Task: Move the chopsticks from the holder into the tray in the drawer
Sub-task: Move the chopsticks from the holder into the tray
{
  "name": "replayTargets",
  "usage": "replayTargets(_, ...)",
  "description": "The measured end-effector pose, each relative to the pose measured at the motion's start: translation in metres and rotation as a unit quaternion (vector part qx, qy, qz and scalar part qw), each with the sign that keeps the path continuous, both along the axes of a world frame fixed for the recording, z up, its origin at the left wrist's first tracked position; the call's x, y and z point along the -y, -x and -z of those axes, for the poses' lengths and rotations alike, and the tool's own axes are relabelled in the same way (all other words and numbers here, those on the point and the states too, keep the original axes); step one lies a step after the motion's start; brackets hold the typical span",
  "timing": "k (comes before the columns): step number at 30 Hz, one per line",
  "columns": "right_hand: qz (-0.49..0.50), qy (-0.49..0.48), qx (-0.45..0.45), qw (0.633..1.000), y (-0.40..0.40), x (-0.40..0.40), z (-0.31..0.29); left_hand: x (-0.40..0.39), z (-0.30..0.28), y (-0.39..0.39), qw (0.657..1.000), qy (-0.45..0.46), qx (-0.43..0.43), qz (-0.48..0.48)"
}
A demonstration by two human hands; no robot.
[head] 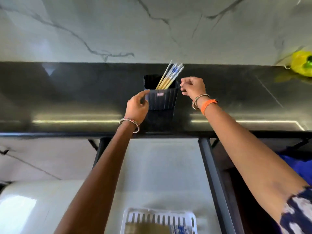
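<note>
A black ribbed holder (162, 100) stands on the dark countertop near its front edge. Several chopsticks (170, 75) with yellow shafts and blue-white patterned tops lean to the right inside it. My left hand (137, 107) grips the holder's left side. My right hand (192, 86) hovers just right of the holder's rim, fingers curled and apart, holding nothing. Below, the open drawer (162, 166) holds a white slatted tray (160, 218) at the bottom of the view, with some blurred chopsticks (179, 229) lying in it.
A yellow plastic bag (302, 65) lies at the far right of the black countertop (67, 92). A marble wall rises behind. The drawer's black frame rail (214, 174) runs along its right side. A white rounded object (33, 203) sits at lower left.
</note>
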State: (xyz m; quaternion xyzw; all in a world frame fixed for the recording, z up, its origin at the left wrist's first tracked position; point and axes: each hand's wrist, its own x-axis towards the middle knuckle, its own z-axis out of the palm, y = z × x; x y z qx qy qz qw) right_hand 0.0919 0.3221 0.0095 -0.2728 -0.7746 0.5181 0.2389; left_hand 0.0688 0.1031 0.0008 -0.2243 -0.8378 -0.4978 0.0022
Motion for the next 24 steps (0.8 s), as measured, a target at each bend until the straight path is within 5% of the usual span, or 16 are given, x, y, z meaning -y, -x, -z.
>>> replayTargets(9, 0.086, 0.046, 0.040, 0.994, 0.103, -0.047, 0.023, -0.037, 0.010, 0.059, 0.996, 0.090, 0.017, 0.002)
replayTargets(24, 0.043, 0.106, -0.074, 0.991, 0.074, -0.047, -0.028, -0.020, 0.005, 0.049, 0.999, 0.045, 0.020, 0.011)
